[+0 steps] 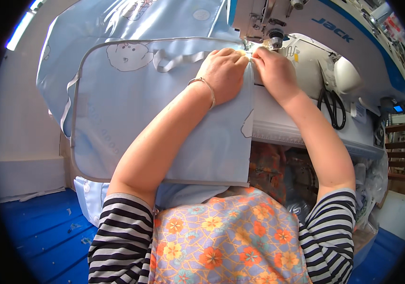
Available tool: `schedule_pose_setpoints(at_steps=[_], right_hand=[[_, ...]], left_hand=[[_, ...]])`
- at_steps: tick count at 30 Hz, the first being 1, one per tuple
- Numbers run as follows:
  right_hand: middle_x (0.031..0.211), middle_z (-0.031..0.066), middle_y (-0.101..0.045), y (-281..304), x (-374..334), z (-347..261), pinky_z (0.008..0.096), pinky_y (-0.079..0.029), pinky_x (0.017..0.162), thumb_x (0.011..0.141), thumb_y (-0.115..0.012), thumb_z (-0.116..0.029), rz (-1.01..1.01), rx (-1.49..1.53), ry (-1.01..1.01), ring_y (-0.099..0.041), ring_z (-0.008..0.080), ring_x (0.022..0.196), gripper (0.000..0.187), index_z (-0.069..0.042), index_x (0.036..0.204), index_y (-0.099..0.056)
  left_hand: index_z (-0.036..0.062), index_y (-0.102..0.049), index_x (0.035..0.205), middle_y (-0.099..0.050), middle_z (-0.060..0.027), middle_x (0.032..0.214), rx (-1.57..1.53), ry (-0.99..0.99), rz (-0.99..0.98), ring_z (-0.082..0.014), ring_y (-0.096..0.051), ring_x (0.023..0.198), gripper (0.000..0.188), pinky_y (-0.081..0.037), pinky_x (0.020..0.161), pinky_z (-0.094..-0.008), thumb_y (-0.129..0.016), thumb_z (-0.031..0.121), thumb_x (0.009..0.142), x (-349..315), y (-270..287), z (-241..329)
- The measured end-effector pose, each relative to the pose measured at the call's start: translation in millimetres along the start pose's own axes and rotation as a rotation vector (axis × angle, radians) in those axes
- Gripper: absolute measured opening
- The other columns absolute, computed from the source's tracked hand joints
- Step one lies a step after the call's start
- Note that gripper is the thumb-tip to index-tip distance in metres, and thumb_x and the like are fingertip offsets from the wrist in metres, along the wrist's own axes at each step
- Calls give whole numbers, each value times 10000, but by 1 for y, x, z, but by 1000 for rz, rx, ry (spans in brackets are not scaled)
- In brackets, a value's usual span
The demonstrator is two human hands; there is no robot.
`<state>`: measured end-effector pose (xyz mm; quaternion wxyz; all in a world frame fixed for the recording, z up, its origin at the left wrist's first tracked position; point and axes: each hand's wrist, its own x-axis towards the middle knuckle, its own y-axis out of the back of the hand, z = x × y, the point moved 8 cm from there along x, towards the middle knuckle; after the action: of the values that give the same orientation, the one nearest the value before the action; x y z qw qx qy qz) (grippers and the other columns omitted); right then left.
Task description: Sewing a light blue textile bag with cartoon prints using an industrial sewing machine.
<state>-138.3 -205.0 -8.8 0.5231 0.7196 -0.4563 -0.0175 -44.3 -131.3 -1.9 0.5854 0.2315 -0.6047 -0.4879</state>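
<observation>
A light blue fabric panel point(164, 146) with grey binding round its edge and printed bear outlines lies spread over the sewing table. Near the needle area of a white and blue sewing machine point(313, 28), my left hand point(225, 71) presses on the panel's upper right corner, fingers bent and closed on the cloth. Just across from it my right hand point(274, 71) pinches the panel's right edge between thumb and fingertips. A pale grey strap point(179, 61) curls on the panel left of my left hand. The needle and presser foot are mostly hidden by my fingers.
More blue printed fabric point(84, 28) lies beyond the panel and hangs off at the left. Black-handled scissors point(331, 109) lie on the table right of my right forearm. A translucent ruler-like strip point(278, 134) runs along the table's front edge. Blue flooring point(41, 232) shows lower left.
</observation>
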Motion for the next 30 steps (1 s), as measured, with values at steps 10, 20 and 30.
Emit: schedule_pose_setpoints(at_steps=[10,20,30], right_hand=[[930,147,-673,-6,-4,-10,418,-532,736,921,-533,-128,-135,-90,109,-649,337,850,250,-114,1126,-675],[922,153,-662,3,-8,-14,418,-524,722,905,-571,-97,-130,19,122,-644,341,838,236,-98,1112,-684],[969,136,-635,23,-55,-32,407,-513,781,832,-651,-69,-110,-51,150,-620,340,907,169,-32,997,-666]], left_hand=[[50,-644,927,-639,-55,1010,13,-12,34,-239,-580,1040,167,-452,899,-387,-570,113,791,-1,4,1],[52,-629,855,-639,-59,982,6,-19,24,-230,-589,1020,120,-454,881,-378,-583,110,761,8,4,-8],[44,-618,861,-649,-112,1078,32,-23,-4,-278,-597,1051,130,-474,891,-415,-585,113,756,10,-1,-12]])
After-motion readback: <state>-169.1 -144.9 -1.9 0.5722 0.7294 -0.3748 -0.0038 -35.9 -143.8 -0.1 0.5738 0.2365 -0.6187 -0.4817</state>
